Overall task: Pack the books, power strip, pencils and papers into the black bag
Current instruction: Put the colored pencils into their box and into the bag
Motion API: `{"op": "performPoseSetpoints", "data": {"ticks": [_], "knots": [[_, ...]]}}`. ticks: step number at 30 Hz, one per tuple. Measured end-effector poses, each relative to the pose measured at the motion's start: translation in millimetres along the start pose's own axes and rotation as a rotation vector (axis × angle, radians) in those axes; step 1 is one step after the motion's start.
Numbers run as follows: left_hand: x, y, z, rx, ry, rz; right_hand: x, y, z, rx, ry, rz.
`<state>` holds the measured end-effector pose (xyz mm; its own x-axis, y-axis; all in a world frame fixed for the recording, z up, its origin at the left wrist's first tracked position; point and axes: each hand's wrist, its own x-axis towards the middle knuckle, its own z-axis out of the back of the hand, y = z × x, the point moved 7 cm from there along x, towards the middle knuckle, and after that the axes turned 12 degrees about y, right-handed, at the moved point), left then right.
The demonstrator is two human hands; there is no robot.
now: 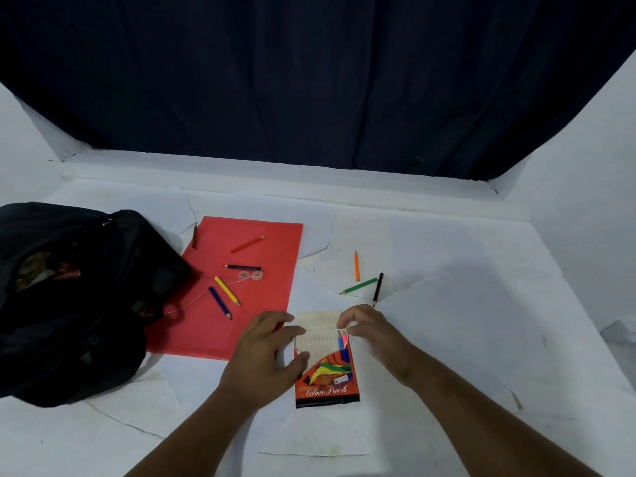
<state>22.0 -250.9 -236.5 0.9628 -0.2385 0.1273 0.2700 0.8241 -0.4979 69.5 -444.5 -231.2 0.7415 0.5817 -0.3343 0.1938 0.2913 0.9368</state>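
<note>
Makeshift recording corner rather than a lived-in room, white paper sheets (447,304) taped over the work surface, plain white side walls (585,166), dark blue curtain (309,80) across the far side, school supplies scattered near left.

One head-worn camera is looking forward and steeply down from the person's own seat, so both forearms are entering from the bottom edge. It is sitting close above the white table (481,304), with the left hand (265,352) and right hand (371,332) filling the lower middle. The wide lens is bending the dark curtain (309,80) across the top (only one view, nothing shared).
</note>
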Motion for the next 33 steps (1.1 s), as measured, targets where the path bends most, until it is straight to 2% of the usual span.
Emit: {"op": "performPoseSetpoints", "data": {"ticks": [2, 5, 9, 12, 14, 16, 19, 21, 26, 28, 31, 33], "knots": [[0.2, 0.7, -0.8, 0.000, 0.004, 0.000, -0.1, 2.1, -1.9, 0.101, 0.056, -0.054], [1.1, 0.5, -2.1, 0.003, 0.004, -0.009, -0.9, 5.2, -1.5, 0.099, 0.080, -0.119], [0.8, 0.5, -2.1, 0.003, -0.012, -0.017, -1.5, 8.5, 4.7, -0.133, 0.096, -0.209], [1.2, 1.7, -2.2, 0.010, -0.023, -0.024, 2.7, 29.2, 29.1, -0.372, -0.099, -0.117], [1.2, 2.6, -2.5, 0.010, -0.030, -0.027, 1.8, 41.3, 50.8, -0.329, -0.301, -0.009], [1.0, 2.9, -2.1, 0.010, -0.040, -0.031, 1.5, 45.6, 69.4, -0.422, -0.440, 0.056], [0.6, 3.1, -2.0, -0.001, -0.045, -0.041, 13.6, 31.1, 76.2, -0.843, -0.406, -0.009], [0.4, 3.4, -1.8, -0.016, -0.040, -0.050, 21.2, 14.9, 75.7, -0.941, -0.359, -0.058], [0.8, 2.9, -1.7, -0.022, -0.030, -0.056, 19.9, 17.8, 76.7, -0.901, -0.384, 0.023], [1.1, 2.9, -1.8, -0.021, -0.032, -0.057, 13.7, 29.5, 76.3, -0.834, -0.434, 0.116], [2.2, 3.3, -3.0, -0.011, -0.021, -0.042, -2.2, 52.3, 69.5, -0.633, -0.567, 0.304], [2.1, 3.9, -3.3, -0.011, -0.025, -0.038, -6.1, 56.9, 57.7, -0.443, -0.569, 0.321]]}}
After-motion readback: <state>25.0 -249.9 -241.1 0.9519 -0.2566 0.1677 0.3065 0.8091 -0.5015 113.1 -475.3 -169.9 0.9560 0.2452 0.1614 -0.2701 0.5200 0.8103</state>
